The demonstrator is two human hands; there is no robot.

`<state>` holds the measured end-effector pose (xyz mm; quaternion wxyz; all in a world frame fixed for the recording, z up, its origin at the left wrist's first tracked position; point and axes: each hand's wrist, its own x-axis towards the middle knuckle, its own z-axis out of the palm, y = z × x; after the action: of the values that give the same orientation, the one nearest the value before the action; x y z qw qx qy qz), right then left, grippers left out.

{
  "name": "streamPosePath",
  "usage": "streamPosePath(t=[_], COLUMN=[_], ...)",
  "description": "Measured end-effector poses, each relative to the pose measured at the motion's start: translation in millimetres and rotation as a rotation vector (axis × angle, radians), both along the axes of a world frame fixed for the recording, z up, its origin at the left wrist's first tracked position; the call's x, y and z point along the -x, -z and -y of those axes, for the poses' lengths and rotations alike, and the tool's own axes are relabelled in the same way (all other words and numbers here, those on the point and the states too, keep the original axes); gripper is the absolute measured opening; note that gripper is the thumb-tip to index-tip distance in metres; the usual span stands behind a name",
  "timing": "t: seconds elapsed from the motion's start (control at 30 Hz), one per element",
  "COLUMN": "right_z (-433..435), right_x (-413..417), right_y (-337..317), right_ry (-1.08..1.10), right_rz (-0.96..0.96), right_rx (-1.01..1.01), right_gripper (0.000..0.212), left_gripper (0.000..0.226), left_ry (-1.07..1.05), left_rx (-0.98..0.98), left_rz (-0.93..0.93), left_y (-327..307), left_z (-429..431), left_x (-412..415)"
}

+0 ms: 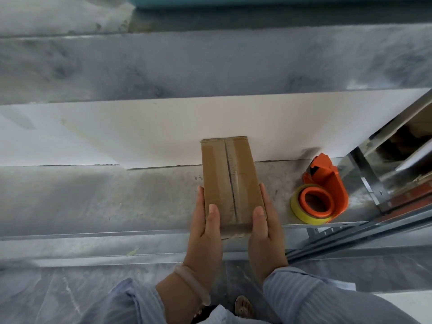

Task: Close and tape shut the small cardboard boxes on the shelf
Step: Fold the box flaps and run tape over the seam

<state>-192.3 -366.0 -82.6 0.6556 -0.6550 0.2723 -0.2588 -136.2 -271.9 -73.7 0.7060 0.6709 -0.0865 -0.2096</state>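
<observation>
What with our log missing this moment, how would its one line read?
cardboard box: flaps closed, on shelf | left hand: holds box | right hand: holds box | tape dispenser: idle beside box

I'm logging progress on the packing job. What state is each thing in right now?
cardboard box: flaps closed, lying flat on the shelf, seam seemingly taped.
left hand: holds the box's left side, thumb on top.
right hand: holds the box's right side, thumb on top.
tape dispenser: resting on the shelf, untouched, yellow roll loaded.
</observation>
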Motion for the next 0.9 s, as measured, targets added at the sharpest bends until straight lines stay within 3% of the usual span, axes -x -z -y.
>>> streamPosePath(t=[0.1, 0.2, 0.43, 0.5, 0.67, 0.73, 0.83, 0.9], right_z=[0, 0, 3, 1, -8, -8, -1, 11], right_x=[-4, -5, -5, -5, -10, -10, -5, 2], right_y=[0, -1, 13, 15, 6, 6, 6, 6], right_ry=[0.018, 0.004, 0.040, 0.053, 0.148, 0.131, 0.030, -0.097], right_rz=[0.051, 0.087, 0.037, 0.043, 0.089, 0.083, 0.056, 0.032], right_rx=[-0.037, -0.075, 0.090, 0.070, -0.098, -0.078, -0.026, 0.066], right_gripper=[0.057, 0.061, 0.065, 0.068, 0.061, 0.056, 0.065, 0.064], left_gripper=[0.053, 0.079, 0.090, 0.083, 0.048, 0.050, 0.059, 0.070], left_ry=[0.009, 0.021, 0.018, 0.021, 0.008, 0.027, 0.119, 0.184], left_rx=[0.020, -0.036, -0.143, -0.103, 0.038, 0.033, 0.019, -0.074], left_rz=[0.047, 0.165, 0.375, 0.340, 0.028, 0.010, 0.018, 0.126], left_y=[-4, -2, 12, 15, 4, 5, 7, 8], left_z=[3, 4, -5, -5, 0, -2, -9, -18], left_x=[-4, -7, -11, -7, -3, -5, -11, -16])
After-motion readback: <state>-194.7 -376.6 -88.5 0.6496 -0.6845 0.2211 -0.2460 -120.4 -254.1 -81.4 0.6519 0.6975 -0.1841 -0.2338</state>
